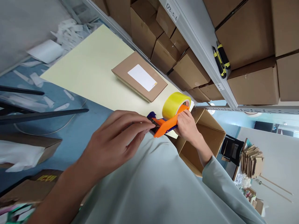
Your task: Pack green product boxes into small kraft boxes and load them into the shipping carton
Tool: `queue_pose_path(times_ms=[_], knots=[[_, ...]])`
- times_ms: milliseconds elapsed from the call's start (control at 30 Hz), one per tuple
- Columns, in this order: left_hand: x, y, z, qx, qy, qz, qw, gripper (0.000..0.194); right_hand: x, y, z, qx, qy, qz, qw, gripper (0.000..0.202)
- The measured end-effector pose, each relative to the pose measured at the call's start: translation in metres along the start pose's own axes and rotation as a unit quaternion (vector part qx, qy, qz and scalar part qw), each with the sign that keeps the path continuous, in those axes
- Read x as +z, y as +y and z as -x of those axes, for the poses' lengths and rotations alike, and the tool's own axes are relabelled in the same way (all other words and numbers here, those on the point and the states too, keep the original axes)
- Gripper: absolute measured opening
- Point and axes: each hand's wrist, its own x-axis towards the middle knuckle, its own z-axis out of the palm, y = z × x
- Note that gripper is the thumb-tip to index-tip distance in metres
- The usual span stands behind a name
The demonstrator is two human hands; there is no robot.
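Two hands [119, 133] are showing; one dispenser [167, 125] is carrying one tape roll [172, 105]; one parcel [142, 78] is lying flat; two cutters [223, 56] are resting.

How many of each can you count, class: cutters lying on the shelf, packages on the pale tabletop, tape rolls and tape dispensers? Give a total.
Black-and-yellow cutters: 2
Package with white label: 1
Yellow tape roll: 1
Orange tape dispenser: 1
Total: 5
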Motion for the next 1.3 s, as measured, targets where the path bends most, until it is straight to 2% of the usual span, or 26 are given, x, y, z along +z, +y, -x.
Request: queue_pose_path(times_ms=[167,333,500,633,733,867,967,1033,1167,1300], knots=[[0.003,-0.003,0.008,-0.052,-0.009,-0.001,0.999,0.024,-0.004,-0.003,-0.003,-0.004,-0.039,0.008,0.999,0.014],[0.005,-0.009,0.014,-0.013,0.003,-0.029,0.999,0.019,-0.007,-0.008,-0.008,-0.024,-0.043,-0.004,0.999,0.014],[0.010,-0.014,0.023,-0.046,0.030,-0.022,0.998,0.016,-0.007,-0.009,-0.012,-0.043,-0.047,-0.046,0.997,0.011],[0.018,-0.020,0.034,-0.067,0.037,0.010,0.997,0.021,0.001,-0.003,-0.010,-0.046,-0.078,-0.075,0.993,0.013],[0.036,-0.029,0.047,-0.142,0.032,0.035,0.989,0.018,0.018,0.001,-0.006,-0.033,-0.120,-0.092,0.988,0.023],[0.080,-0.053,0.077,-0.282,0.007,0.087,0.955,0.024,0.052,0.006,0.002,0.025,-0.230,-0.101,0.968,0.034],[0.114,-0.076,0.108,-0.336,0.005,0.133,0.932,0.027,0.073,0.015,0.017,0.066,-0.320,-0.095,0.940,0.035],[0.128,-0.091,0.128,-0.372,0.004,0.146,0.917,0.027,0.079,0.023,0.032,0.094,-0.367,-0.087,0.921,0.034],[0.140,-0.129,0.149,-0.411,0.019,0.132,0.902,0.025,0.087,0.040,0.063,0.152,-0.407,-0.082,0.897,0.032],[0.157,-0.177,0.135,-0.406,0.031,0.114,0.906,0.022,0.116,0.045,0.068,0.219,-0.393,-0.086,0.889,0.036]])
